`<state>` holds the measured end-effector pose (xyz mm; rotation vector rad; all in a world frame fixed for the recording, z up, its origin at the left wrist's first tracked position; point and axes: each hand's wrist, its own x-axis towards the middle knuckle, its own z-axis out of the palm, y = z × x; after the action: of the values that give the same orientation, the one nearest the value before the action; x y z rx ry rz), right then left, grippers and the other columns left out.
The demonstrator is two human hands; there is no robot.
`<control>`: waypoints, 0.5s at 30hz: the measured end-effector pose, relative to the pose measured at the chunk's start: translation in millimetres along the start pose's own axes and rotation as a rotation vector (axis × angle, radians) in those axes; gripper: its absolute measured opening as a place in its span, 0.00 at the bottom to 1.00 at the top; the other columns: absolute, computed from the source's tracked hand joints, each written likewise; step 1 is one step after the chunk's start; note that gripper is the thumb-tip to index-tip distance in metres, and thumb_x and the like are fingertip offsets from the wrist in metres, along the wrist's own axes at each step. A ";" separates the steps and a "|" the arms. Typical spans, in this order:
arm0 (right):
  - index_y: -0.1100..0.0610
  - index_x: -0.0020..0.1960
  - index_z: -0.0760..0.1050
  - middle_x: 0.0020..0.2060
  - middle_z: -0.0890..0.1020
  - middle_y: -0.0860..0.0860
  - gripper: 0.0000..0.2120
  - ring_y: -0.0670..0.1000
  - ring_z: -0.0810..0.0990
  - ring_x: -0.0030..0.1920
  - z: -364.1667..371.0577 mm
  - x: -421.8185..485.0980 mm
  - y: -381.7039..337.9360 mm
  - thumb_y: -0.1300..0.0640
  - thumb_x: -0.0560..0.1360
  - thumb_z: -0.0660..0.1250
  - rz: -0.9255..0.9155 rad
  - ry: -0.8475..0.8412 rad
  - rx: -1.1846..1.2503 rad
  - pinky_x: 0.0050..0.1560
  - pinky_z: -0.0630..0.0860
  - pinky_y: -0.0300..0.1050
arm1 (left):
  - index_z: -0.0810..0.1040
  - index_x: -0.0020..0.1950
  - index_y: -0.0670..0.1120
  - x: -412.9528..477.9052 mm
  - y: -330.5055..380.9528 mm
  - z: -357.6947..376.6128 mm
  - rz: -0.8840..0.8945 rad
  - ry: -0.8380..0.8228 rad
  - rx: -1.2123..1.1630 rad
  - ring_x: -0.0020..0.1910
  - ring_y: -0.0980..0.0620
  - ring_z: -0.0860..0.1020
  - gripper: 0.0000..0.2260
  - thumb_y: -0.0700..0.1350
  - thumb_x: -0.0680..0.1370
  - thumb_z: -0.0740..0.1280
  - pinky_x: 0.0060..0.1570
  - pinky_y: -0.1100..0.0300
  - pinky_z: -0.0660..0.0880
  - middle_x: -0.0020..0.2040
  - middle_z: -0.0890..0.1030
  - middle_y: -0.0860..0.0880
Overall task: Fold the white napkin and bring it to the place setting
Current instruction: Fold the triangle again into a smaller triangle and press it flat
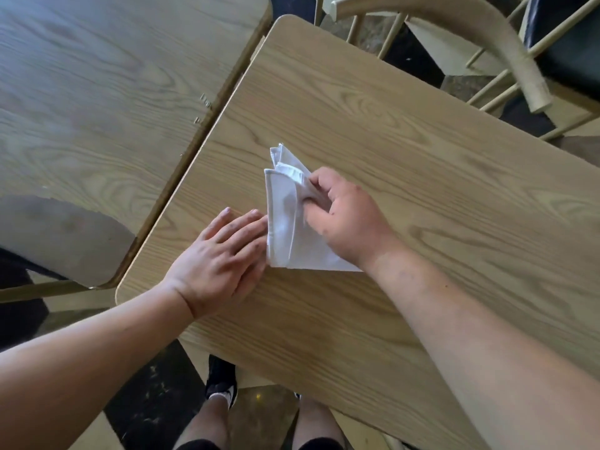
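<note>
Right hand [344, 219] pinches the folded napkin [285, 222] mid-table [422, 157]; left hand [220, 261] flat, fingers spread, touching its left edge; chair [487, 37] beyond the far edge.

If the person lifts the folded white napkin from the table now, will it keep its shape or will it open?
The white napkin is probably floppy: its upper layers already fan apart loosely. Lifted by one corner it would likely unfold, so the right hand, pinching several layers together, should help. It looks thin and light, and it may slide easily on the smooth table.
</note>
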<state>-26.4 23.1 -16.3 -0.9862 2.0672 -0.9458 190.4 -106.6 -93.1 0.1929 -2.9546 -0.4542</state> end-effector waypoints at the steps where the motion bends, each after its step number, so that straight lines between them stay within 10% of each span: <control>1: 0.51 0.49 0.77 0.36 0.79 0.43 0.02 0.45 0.75 0.36 -2.5 9.1 0.9 0.57 0.79 0.68 0.030 -0.020 0.036 0.40 0.72 0.43 | 0.80 0.71 0.44 0.0 -0.2 0.3 0.003 0.005 0.001 0.80 0.43 0.71 0.18 0.49 0.84 0.62 0.78 0.36 0.65 0.76 0.77 0.45; 15: 0.50 0.50 0.77 0.42 0.84 0.53 0.02 0.50 0.78 0.40 -5.5 98.1 11.4 0.53 0.81 0.68 0.211 -0.145 -0.033 0.50 0.79 0.57 | 0.81 0.71 0.45 -1.0 -6.8 5.1 0.018 -0.024 0.020 0.81 0.43 0.68 0.19 0.51 0.83 0.64 0.79 0.35 0.64 0.78 0.75 0.45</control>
<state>-84.3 -51.3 -46.5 -0.8090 2.0231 -0.7137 191.2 -111.4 -100.1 0.1645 -2.9831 -0.4273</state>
